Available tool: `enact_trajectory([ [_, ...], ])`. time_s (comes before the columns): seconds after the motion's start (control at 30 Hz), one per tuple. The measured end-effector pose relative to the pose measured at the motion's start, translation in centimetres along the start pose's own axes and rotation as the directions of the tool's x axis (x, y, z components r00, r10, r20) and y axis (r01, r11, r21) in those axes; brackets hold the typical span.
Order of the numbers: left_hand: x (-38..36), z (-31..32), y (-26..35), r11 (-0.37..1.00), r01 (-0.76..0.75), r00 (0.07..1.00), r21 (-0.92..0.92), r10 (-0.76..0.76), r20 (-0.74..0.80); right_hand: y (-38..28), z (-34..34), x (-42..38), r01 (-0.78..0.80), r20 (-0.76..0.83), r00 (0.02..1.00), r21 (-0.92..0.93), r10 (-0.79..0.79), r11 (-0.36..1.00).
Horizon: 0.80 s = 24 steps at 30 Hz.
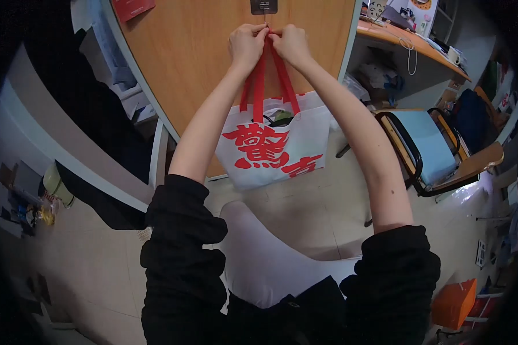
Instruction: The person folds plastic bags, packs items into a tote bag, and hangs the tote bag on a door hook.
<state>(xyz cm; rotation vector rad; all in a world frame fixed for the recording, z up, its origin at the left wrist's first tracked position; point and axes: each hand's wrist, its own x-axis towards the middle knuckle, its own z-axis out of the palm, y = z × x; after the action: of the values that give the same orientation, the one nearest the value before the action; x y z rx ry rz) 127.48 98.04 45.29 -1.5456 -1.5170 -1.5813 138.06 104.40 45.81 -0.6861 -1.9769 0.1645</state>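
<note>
A white bag [265,150] with large red characters hangs by its red straps [259,86] against a wooden panel [178,52]. Both hands are at the top of the straps, just below a metal hook plate [264,6]. My left hand [248,45] pinches the straps from the left side, and my right hand [289,45] pinches them from the right, the fingertips nearly touching. Something green and a dark loop show in the bag's opening. Whether the straps sit on the hook is hidden by the fingers.
On the right are a desk [408,41] with things on it and a chair [423,144] with a light blue seat. An orange box [454,303] lies at the lower right. A white-edged frame [69,146] stands to the left.
</note>
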Motion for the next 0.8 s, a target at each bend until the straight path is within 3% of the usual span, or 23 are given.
enact_trajectory([
  [0.1,-0.1,0.7,-0.5,0.996,-0.041,0.997,0.085,0.046,-0.06,-0.1,1.1,-0.5,-0.029,-0.065,0.998,-0.034,0.026,0.999],
  [0.17,0.0,0.4,0.3,0.987,-0.082,0.995,0.135,0.09,-0.052,-0.4,1.1,-0.9,0.077,-0.094,0.992,-0.056,-0.082,0.996],
  [0.3,0.0,1.1,0.1,0.994,-0.058,0.995,0.089,0.065,-0.075,-0.3,2.3,-0.8,0.025,-0.054,0.998,-0.036,-0.027,0.999],
  [0.37,0.0,0.6,0.7,1.0,0.008,0.999,-0.028,-0.009,-0.035,-0.7,1.4,-1.0,-0.024,0.008,1.0,0.049,0.024,0.998],
  [0.43,0.2,0.3,-0.1,0.999,-0.036,0.999,0.027,0.036,-0.002,0.5,2.0,-1.0,0.055,-0.059,0.997,-0.027,-0.057,0.998],
  [0.5,0.2,-0.5,1.4,0.999,0.049,0.997,-0.002,-0.049,0.056,0.0,-1.3,-1.3,-0.009,0.054,0.998,-0.032,0.011,0.999],
  [0.6,0.4,-1.7,3.5,0.991,0.136,0.969,0.013,-0.136,0.206,0.6,-6.1,-1.9,-0.106,0.392,0.918,0.099,0.059,0.989],
  [0.7,1.1,-2.2,5.8,0.982,0.167,0.941,0.084,-0.184,0.282,0.2,-10.3,-3.6,-0.293,0.602,0.778,0.092,0.182,0.952],
  [0.73,1.8,-2.2,5.6,0.984,0.154,0.945,0.083,-0.172,0.279,0.0,-11.5,-4.3,-0.382,0.715,0.657,0.04,0.241,0.923],
  [0.77,2.4,-1.7,5.2,0.972,0.109,0.94,0.207,-0.169,0.296,1.0,-10.7,-6.5,-0.276,0.661,0.735,0.085,0.153,0.957],
  [0.8,3.1,-1.3,5.0,0.943,0.065,0.932,0.328,-0.175,0.317,0.4,-11.9,-7.8,-0.395,0.713,0.675,0.132,0.19,0.909],
])
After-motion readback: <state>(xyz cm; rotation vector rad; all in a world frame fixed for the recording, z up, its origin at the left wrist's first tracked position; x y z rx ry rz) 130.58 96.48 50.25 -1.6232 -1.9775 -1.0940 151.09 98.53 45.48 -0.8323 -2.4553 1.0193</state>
